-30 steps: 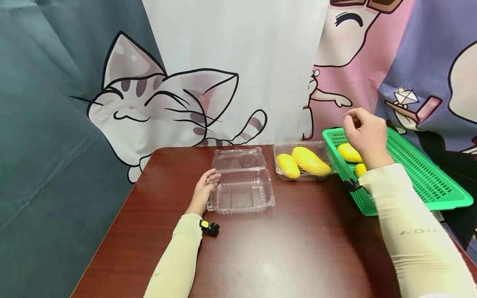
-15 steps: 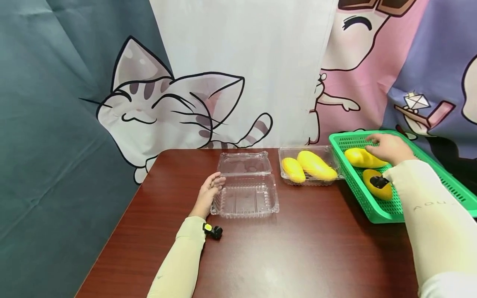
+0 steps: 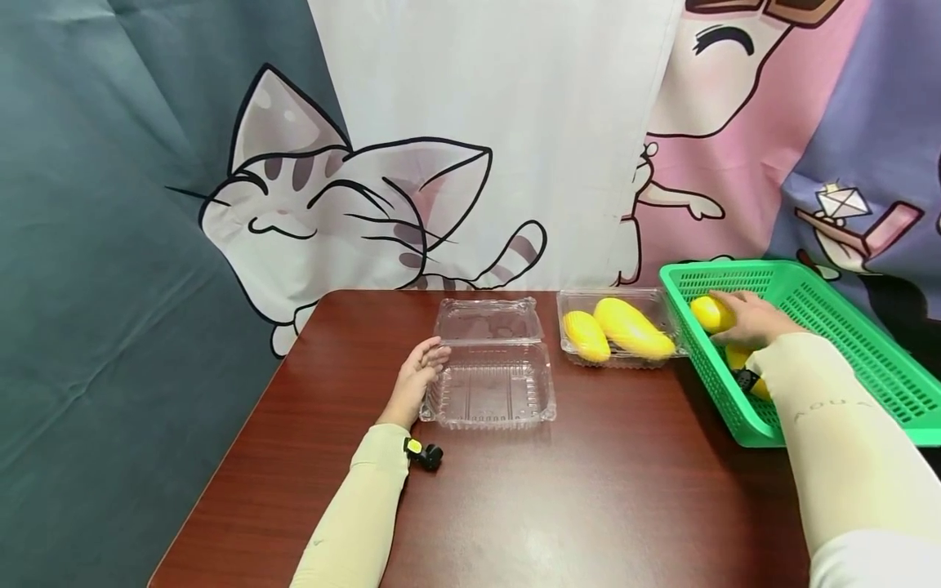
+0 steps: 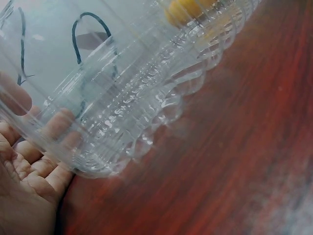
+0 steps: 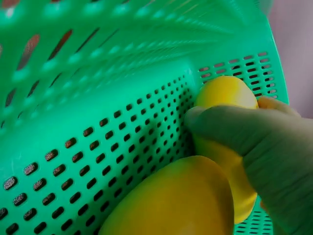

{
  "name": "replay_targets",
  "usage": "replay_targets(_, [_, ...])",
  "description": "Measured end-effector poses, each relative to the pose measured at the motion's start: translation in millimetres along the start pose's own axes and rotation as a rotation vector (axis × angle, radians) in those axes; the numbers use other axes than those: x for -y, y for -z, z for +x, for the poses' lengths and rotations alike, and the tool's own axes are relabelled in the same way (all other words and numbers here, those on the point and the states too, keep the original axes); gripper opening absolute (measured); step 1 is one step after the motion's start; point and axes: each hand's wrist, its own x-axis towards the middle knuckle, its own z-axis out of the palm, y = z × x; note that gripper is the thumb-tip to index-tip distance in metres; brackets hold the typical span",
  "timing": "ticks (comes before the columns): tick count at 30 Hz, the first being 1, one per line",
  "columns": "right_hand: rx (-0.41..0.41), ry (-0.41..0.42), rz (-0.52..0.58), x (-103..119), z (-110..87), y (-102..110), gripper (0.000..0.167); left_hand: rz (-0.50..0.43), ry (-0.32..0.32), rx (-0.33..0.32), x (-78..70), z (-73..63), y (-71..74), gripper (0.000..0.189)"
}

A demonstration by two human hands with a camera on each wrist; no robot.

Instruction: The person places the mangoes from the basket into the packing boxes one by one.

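Note:
In the green basket (image 3: 724, 408), my right hand (image 3: 760, 318) grips a yellow mango (image 5: 227, 93), its thumb laid across the top and its fingers mostly hidden on the far side. A second mango (image 5: 176, 200) lies nearer the wrist in the same basket, partly covered by the sleeve in the head view. On the other side, my left hand (image 3: 415, 380) touches the left wall of an opened clear plastic clamshell box (image 3: 488, 392) with relaxed fingers. Some of those fingers show through the plastic in the left wrist view. The box's lid (image 3: 488, 320) is folded back, away from me.
Another clear clamshell box (image 3: 643, 359) holding two mangoes (image 3: 632, 327) stands between the opened box and the basket. All sit toward the back of the brown wooden table (image 3: 559, 498). A printed cartoon curtain (image 3: 566, 122) hangs behind.
My right hand has come down from above the basket's rim into it and closed around a mango. My left hand stays at the opened box. The head view has turned slightly right.

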Motion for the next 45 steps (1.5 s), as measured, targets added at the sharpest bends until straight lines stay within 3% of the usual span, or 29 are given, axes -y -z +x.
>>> replay_targets(14, [0.018, 0.061, -0.002, -5.8, -1.4, -4.1, 0.086, -0.027, 0.017, 0.031, -6.8, -0.5, -0.3, 0.064])
replay_targets(18, [-0.033, 0.02, -0.016, -3.1, -0.6, 12.0, 0.095, -0.048, 0.022, 0.02, 4.1, 3.3, 3.0, 0.065])
replay_targets(21, [-0.094, -0.021, 0.0, 11.0, 1.3, 32.2, 0.099, -0.066, 0.015, -0.008, 15.9, 7.9, 6.2, 0.065])
replay_targets(27, [-0.229, -0.028, -0.017, 63.2, 1.5, 66.6, 0.096, -0.033, -0.015, -0.045, 25.9, 11.5, 4.7, 0.064])
replay_targets(32, [-0.333, 0.068, -0.066, 119.4, 5.2, 77.5, 0.09, -0.009, -0.02, -0.061, 25.6, 8.9, -2.1, 0.065])
replay_targets(39, [-0.39, 0.312, -0.05, 215.5, 8.5, 63.7, 0.089, -0.013, -0.008, -0.085, 22.4, 6.5, -8.3, 0.066])
replay_targets(45, [-0.321, 0.436, 0.031, 294.2, 13.4, 32.1, 0.093, -0.054, -0.002, -0.08, 21.6, 7.8, -6.1, 0.064])
